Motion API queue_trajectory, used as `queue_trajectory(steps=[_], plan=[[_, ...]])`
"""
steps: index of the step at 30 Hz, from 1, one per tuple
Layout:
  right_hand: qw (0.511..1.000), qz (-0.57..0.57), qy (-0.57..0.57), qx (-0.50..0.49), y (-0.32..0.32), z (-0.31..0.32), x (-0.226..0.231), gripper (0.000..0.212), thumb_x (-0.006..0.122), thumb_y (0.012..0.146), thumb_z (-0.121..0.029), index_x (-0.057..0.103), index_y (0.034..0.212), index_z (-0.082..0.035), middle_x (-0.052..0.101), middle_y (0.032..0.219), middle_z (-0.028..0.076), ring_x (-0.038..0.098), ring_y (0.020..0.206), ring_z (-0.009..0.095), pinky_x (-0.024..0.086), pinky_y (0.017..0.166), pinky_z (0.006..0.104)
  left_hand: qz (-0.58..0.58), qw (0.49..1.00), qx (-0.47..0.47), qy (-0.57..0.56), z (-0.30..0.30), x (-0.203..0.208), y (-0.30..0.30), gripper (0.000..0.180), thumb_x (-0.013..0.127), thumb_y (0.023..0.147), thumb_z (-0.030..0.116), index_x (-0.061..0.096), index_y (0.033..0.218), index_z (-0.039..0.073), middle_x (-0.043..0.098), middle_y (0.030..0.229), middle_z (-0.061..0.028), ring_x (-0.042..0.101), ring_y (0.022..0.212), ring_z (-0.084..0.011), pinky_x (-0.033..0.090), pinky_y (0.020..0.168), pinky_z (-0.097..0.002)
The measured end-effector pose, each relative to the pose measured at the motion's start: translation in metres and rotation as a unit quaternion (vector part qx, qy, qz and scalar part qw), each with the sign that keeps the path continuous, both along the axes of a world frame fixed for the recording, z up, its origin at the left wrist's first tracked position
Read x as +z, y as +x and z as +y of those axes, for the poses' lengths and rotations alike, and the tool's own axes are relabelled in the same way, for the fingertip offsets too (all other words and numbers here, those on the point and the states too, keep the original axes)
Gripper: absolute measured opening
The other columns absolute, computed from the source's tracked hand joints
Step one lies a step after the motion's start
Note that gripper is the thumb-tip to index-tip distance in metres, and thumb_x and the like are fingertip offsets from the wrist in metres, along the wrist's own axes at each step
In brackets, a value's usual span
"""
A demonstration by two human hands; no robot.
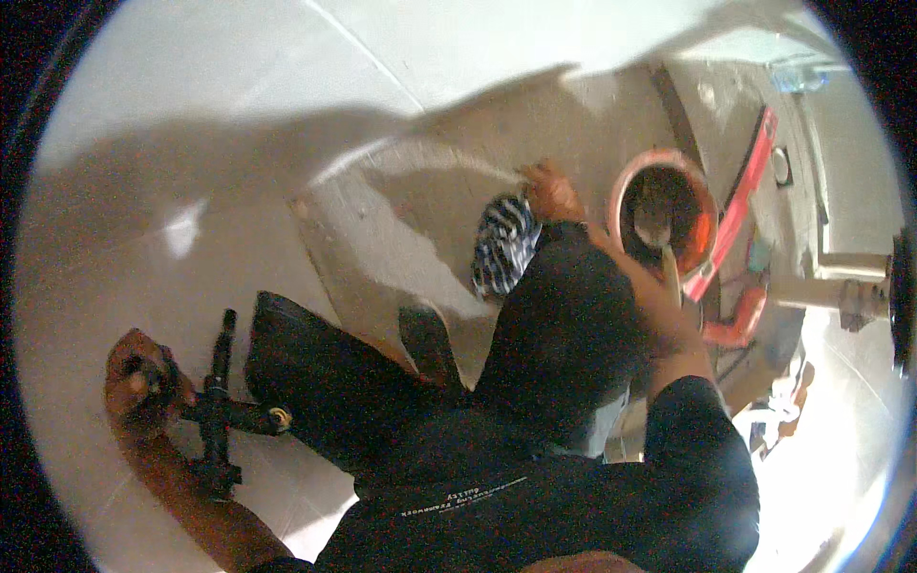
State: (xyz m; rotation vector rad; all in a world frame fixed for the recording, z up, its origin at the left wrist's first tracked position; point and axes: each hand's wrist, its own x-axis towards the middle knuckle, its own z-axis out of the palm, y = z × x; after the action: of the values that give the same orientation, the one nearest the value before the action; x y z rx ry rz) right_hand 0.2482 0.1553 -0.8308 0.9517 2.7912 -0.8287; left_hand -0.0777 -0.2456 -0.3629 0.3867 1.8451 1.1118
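Observation:
Out at the left, my left hand (143,382) is closed around the dark grip of a black tool (218,411). The tool has a long bar, a crossing arm and a brass-coloured ring at one end; its kind is unclear. My right forearm reaches forward past my bent, black-clad right knee (564,325). My right hand (554,194) is low over the brown floor (430,201), slightly blurred, fingers apart, with nothing distinct in them. Close beside it is black-and-white striped fabric (506,246); whether sock or cloth I cannot tell.
An orange bucket (621,181) right of my right hand holds a tool with a pale handle (671,277). Beyond it lie a long red bar (750,177) and a red angled piece (740,320). Pale pipes (821,291) stick out at the right. A clear bottle (800,81) is at the far right.

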Motion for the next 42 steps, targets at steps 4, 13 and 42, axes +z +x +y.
queue_trajectory(steps=[4, 13, 42], plan=[[0.991, 0.109, 0.014, -0.082, -0.030, -0.036, -0.072, 0.036, 0.064, 0.088, -0.020, 0.063, 0.122, -0.011, 0.058, 0.127, 0.024, 0.059, 0.111, 0.043, 0.052, 0.089, 0.0538, 0.075, 0.991, 0.044, -0.098, -0.001, 0.011, 0.022, 0.042, 0.078, 0.066, 0.037, 0.066, 0.088, 0.003, 0.064, 0.073, -0.0070, 0.062, 0.057, -0.0196, 0.054, 0.052, -0.0317], [0.986, 0.157, 0.019, -0.055, -0.053, -0.010, 0.027, 0.027, 0.068, 0.086, -0.010, 0.067, 0.111, -0.001, 0.068, 0.102, 0.025, 0.066, 0.090, 0.042, 0.053, 0.079, 0.0528, -0.031, 0.999, -0.007, 0.001, -0.018, 0.081, 0.038, 0.029, 0.072, 0.086, 0.028, 0.068, 0.098, 0.003, 0.066, 0.079, -0.0063, 0.062, 0.063, -0.0164, 0.047, 0.053, -0.0295], [0.573, 0.710, 0.406, 0.039, -0.258, 0.000, 0.784, 0.013, 0.072, 0.088, -0.013, 0.069, 0.094, -0.002, 0.068, 0.090, 0.016, 0.069, 0.079, 0.034, 0.056, 0.070, 0.0401, -0.047, 0.992, 0.099, 0.061, -0.057, 0.003, 0.044, 0.016, 0.072, 0.084, 0.016, 0.068, 0.093, 0.003, 0.067, 0.085, -0.0091, 0.065, 0.068, -0.0189, 0.056, 0.058, -0.0337]])
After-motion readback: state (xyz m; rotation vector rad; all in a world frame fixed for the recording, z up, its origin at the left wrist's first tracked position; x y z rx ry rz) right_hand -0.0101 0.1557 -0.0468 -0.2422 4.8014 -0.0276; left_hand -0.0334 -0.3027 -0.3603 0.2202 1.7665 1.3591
